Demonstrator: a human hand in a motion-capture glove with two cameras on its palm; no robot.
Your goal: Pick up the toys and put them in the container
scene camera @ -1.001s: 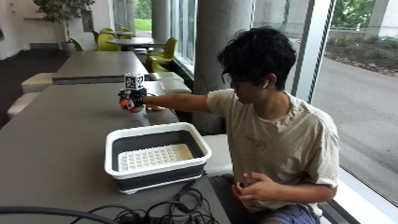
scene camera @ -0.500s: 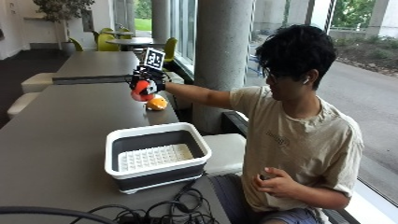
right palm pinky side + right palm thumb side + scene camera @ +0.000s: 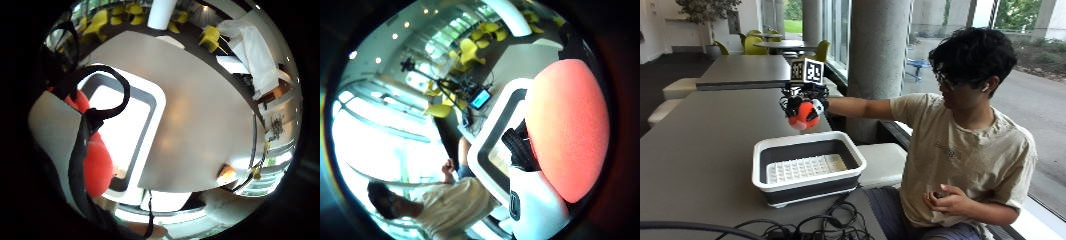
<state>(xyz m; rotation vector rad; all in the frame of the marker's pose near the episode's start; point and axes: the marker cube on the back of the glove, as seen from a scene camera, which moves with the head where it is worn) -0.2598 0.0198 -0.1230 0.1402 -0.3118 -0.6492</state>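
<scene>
My gloved right hand (image 3: 802,101) grips a round red toy (image 3: 802,116) in the air, just above the far rim of the container (image 3: 852,152). The container is a dark grey tub with a white rim and a white ribbed floor, standing on the grey table (image 3: 700,150) with nothing in it. The red toy (image 3: 567,130) fills much of the thumb side palm view, with the container rim (image 3: 487,147) beside it. In the little finger side view the red toy (image 3: 95,162) hangs over the container (image 3: 152,107). A small orange thing (image 3: 227,174) lies near the table's edge.
Black cables (image 3: 806,225) lie coiled at the table's near edge in front of the container. A white bench seat (image 3: 886,157) and a thick column (image 3: 879,55) stand beside the table. The person's bare left hand (image 3: 943,202) rests at the lap.
The hand has lifted the red toy off the far part of the table and carried it nearer, down to just above the container's far rim.
</scene>
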